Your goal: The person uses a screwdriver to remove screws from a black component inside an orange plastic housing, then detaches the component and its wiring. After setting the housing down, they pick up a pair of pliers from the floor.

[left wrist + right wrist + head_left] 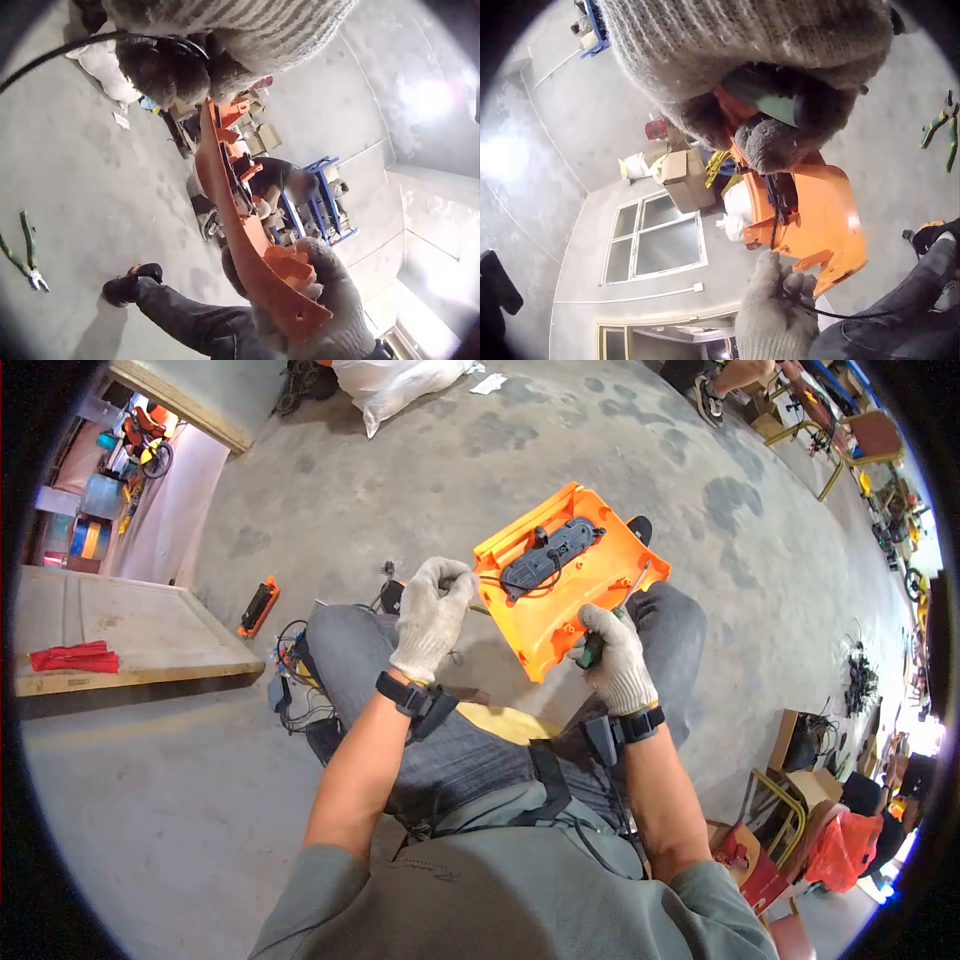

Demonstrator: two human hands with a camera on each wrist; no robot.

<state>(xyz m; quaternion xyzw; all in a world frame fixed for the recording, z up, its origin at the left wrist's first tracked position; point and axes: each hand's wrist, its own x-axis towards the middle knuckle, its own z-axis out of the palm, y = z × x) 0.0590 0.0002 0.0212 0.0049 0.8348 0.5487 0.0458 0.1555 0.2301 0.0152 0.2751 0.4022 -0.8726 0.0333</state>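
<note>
An orange plastic shell point(535, 628) is held up over the lap, its hollow inside facing the head camera. Set in it is a dark grey module point(550, 557) with a black cable point(773, 231) running out. At the shell's left edge, my gloved left hand point(437, 618) pinches this cable between thumb and fingers. My gloved right hand point(618, 665) grips the shell's near right edge. The same hand holds a screwdriver point(592, 650) with a green handle against the palm, its thin shaft pointing up and away along the shell.
Green-handled pliers point(30, 262) lie on the concrete floor. An orange and black part point(260, 607) and tangled wires point(292, 685) are left of the legs. A low wooden board point(150, 615) bears a red cloth point(75, 658). Chairs and boxes stand at the right.
</note>
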